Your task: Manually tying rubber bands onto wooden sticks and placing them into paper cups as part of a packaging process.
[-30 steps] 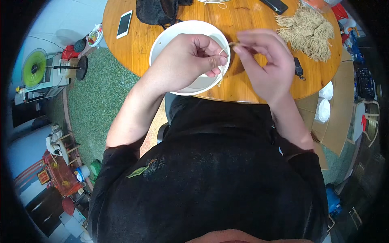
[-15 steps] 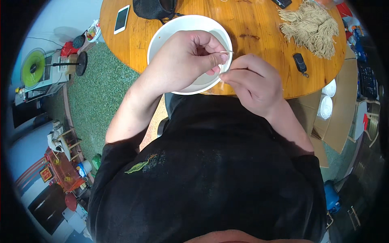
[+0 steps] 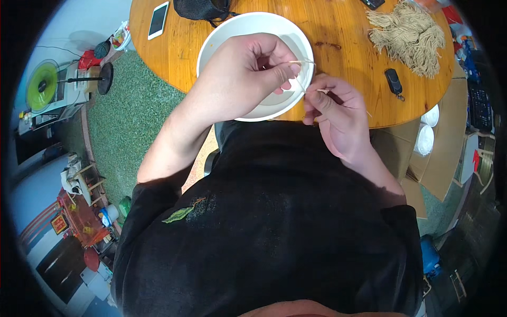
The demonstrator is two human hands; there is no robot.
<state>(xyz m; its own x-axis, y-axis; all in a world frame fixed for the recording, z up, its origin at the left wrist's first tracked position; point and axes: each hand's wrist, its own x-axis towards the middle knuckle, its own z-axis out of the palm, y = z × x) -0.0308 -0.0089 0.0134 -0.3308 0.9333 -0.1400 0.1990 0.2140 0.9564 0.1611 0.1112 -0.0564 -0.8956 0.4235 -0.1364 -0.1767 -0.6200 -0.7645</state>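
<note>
Above a white bowl (image 3: pixel 205 50), my left hand (image 3: pixel 248 74) pinches a thin pale strand (image 3: pixel 299 82) between thumb and forefinger. A short end of the strand sticks out past those fingertips. My right hand (image 3: pixel 338 108), at the bowl's right edge, is turned with part of its palm showing. Its thumb and forefinger are pressed together on the strand, which stretches between the two hands. Another thin end shows beside the right hand. Whether these ends belong to one piece, I cannot tell.
On the round wooden table (image 3: pixel 343 58) lie a bundle of beige yarn (image 3: pixel 409 39), a black key fob (image 3: pixel 392 81), a white phone (image 3: pixel 158 21) and a black mesh bag (image 3: pixel 200 8). Cardboard (image 3: pixel 442 142) stands at the right, a green fan (image 3: pixel 43 86) at the left.
My right hand has rolled over, showing more palm, and the strand between the hands is now plainer to see. The bowl appears slightly farther right and up in view.
</note>
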